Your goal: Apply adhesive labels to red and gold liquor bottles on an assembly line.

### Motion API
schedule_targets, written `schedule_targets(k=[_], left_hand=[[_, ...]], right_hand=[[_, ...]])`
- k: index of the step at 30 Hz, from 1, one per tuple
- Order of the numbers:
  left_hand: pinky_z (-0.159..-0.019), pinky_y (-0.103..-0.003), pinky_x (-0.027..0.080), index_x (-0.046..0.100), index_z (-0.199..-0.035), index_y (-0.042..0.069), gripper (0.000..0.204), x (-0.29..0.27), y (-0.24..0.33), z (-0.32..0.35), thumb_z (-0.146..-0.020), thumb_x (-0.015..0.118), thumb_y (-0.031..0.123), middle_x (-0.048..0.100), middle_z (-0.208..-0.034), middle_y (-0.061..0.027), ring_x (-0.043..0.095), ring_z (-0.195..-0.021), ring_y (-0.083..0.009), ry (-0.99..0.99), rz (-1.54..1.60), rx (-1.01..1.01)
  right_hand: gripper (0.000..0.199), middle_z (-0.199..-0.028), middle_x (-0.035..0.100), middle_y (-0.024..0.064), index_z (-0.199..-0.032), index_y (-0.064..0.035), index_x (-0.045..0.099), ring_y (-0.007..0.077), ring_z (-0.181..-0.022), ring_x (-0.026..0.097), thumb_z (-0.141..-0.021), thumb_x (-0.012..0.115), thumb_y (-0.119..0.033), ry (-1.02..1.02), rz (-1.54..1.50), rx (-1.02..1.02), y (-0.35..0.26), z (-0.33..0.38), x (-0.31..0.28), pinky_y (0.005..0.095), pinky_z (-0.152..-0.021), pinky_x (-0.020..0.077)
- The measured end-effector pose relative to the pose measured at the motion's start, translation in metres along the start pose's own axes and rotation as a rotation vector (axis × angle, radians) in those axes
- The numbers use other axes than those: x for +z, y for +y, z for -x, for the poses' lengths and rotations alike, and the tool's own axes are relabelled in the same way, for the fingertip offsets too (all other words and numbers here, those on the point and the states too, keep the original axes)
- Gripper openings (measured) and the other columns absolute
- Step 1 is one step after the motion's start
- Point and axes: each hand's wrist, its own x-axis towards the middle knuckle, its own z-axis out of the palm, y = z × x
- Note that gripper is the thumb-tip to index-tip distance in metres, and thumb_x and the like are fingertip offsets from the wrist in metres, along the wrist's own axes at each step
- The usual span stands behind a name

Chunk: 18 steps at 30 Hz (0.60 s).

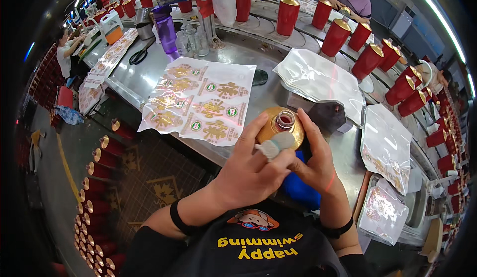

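Your metal worktop (264,98) carries, ahead and to the left, a glossy sheet (198,98) printed with gold-and-pink labels. Your left hand (252,164) and right hand (318,160) flank the gold-shouldered bottle (271,122), the fingers of both grasping it from either side. It is in front of you, at the worktop's near side, its open neck (285,119) facing up. A pale, textured piece (276,145) lies across its shoulder at your left fingers; whether worn or pinched, I cannot tell.

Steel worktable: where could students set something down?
Bare steel shows between the black scissors and gold-lettered sticker sheet; a smaller patch, partly filled by a dark oval object, lies between that sheet and the pale sheets. Crowded: around the held gold-shouldered bottle, beside the dark block.
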Motion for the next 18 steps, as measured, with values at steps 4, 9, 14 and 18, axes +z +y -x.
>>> schedule_targets(k=[4, 9, 14, 18], left_hand=[[-0.102, -0.052, 0.041, 0.049, -0.122, 0.006, 0.052, -0.004, -0.018, 0.011, -0.077, 0.075, 0.012, 0.053, -0.121, -0.0222, 0.051, -0.116, -0.0466, 0.111, 0.174, -0.057], [-0.107, -0.045, 0.036, 0.033, -0.140, 0.001, 0.086, -0.005, -0.046, 0.007, -0.074, 0.081, 0.027, 0.049, -0.132, -0.0227, 0.048, -0.124, -0.0402, 0.042, 0.384, -0.252], [-0.105, -0.037, 0.039, 0.029, -0.143, 0.001, 0.096, 0.012, -0.056, 0.004, -0.069, 0.084, 0.027, 0.049, -0.132, -0.0184, 0.051, -0.123, -0.0310, -0.147, 0.815, -0.409], [-0.102, -0.040, 0.041, 0.032, -0.139, 0.001, 0.094, 0.025, -0.045, 0.011, -0.067, 0.085, 0.029, 0.050, -0.129, -0.0191, 0.053, -0.119, -0.0339, 0.005, 0.645, -0.411]], right_hand=[[0.083, -0.135, 0.052, 0.0215, -0.146, 0.0013, 0.033, 0.0351, -0.123, 0.052, -0.079, 0.077, -0.015, -0.059, 0.049, 0.013, -0.009, -0.002, -0.011, 0.0395, -0.100, 0.0438], [0.041, -0.108, 0.068, 0.0146, -0.124, -0.0004, 0.053, 0.0174, -0.091, 0.067, -0.085, 0.066, -0.001, 0.280, -0.077, 0.229, -0.040, -0.003, -0.036, 0.0313, -0.082, 0.0528], [0.033, -0.086, 0.063, 0.0089, -0.092, -0.0045, 0.066, 0.0284, -0.074, 0.058, -0.060, 0.070, 0.002, 0.028, 0.482, -0.325, -0.060, -0.017, -0.038, 0.0360, -0.065, 0.0471], [0.038, -0.088, 0.061, 0.0057, -0.094, -0.0078, 0.068, 0.0249, -0.075, 0.055, -0.056, 0.073, -0.005, 0.047, 0.268, -0.429, -0.065, -0.025, -0.033, 0.0363, -0.065, 0.0417]])
